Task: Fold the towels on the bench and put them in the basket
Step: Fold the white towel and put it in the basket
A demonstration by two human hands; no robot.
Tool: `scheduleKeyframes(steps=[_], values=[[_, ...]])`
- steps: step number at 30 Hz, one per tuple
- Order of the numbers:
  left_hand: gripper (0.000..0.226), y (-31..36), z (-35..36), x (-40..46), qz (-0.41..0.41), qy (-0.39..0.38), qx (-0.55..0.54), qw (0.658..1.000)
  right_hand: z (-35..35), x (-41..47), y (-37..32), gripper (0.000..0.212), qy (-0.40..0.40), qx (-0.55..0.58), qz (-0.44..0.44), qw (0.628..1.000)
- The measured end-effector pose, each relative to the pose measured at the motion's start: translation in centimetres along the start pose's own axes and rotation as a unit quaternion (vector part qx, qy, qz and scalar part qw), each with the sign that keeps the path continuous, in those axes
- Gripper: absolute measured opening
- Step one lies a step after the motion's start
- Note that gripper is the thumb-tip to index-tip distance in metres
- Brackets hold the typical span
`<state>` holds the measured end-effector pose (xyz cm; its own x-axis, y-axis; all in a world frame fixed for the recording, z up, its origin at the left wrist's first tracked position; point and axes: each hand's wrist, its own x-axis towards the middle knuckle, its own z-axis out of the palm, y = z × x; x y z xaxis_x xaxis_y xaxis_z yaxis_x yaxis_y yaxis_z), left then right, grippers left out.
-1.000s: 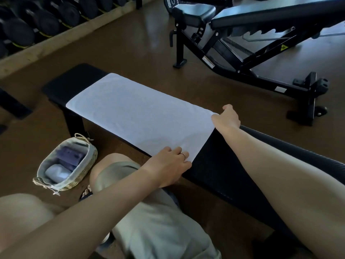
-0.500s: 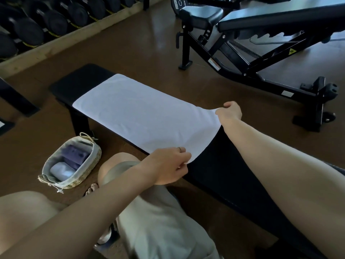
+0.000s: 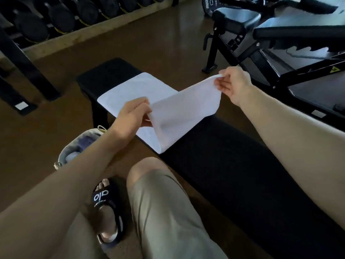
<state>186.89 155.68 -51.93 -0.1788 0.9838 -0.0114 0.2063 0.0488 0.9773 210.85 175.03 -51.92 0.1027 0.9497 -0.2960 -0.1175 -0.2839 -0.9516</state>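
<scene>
**Towel half lifted, basket mostly hidden**

Towel [image 3: 186, 113] is white and sits on the black tabletop [image 3: 233, 165], far end lying flat, near end raised off the pad and curling over toward the far end. From my feed the left hand [image 3: 133, 116] pinches the near corner of the lifted end, thumb and fingers curled onto the cloth. The right hand [image 3: 233, 84] pinches the other corner up high with thumb and fingertips, the remaining fingers loosely out below it. The cloth sags between the two hands, and the underside of the fold is in shadow, so I can't see how the bottom layer lies there.

Basket [image 3: 74, 146] is on the floor just left of the tabletop leg, but my left forearm cuts across it. I can only see part of the rim and something pale plus something purplish inside, too blurry to say what they are.

Down at the bottom there's a knee in khaki shorts [image 3: 164, 212] and a black sandal [image 3: 107, 208] with white lettering I can't read properly. Dumbbell rack [image 3: 56, 17] runs along the top left, very dark and cut off by the edge. An adjustable bench [image 3: 280, 43] fills the top right, also cropped, its frame hard to follow in the gloom.
</scene>
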Motion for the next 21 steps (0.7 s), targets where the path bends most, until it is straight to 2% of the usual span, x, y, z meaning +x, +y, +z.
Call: scheduleKeyframes(steps=[4, 7, 9, 14, 17, 21], values=[[0.026, -1.7, -4.9, 2.8, -0.022, 0.062, -0.056, 0.996, 6.2, 2.2, -1.4, 0.037, -0.049, -0.133, -0.062, 0.988], [0.042, -3.3, -7.9, 4.9, -0.029, 0.112, -0.076, 0.99, 11.1, 4.7, -1.2, 0.015, -0.076, -0.23, -0.11, 0.964], [0.045, -4.4, -10.1, 6.5, -0.047, 0.135, -0.097, 0.985, 14.3, 6.2, -0.9, 0.007, -0.082, -0.284, -0.133, 0.946], [0.04, -8.1, -14.3, 11.1, -0.104, 0.2, -0.125, 0.966, 21.8, 11.2, 0.3, 0.01, -0.148, -0.357, -0.169, 0.907], [0.035, -10.1, -16.0, 13.7, -0.12, 0.228, -0.125, 0.958, 25.9, 14.8, 1.8, 0.014, -0.159, -0.389, -0.17, 0.891], [0.025, -13.4, -17.0, 16.1, -0.178, 0.253, -0.077, 0.948, 29.8, 18.0, 4.7, 0.009, -0.157, -0.462, -0.21, 0.847]])
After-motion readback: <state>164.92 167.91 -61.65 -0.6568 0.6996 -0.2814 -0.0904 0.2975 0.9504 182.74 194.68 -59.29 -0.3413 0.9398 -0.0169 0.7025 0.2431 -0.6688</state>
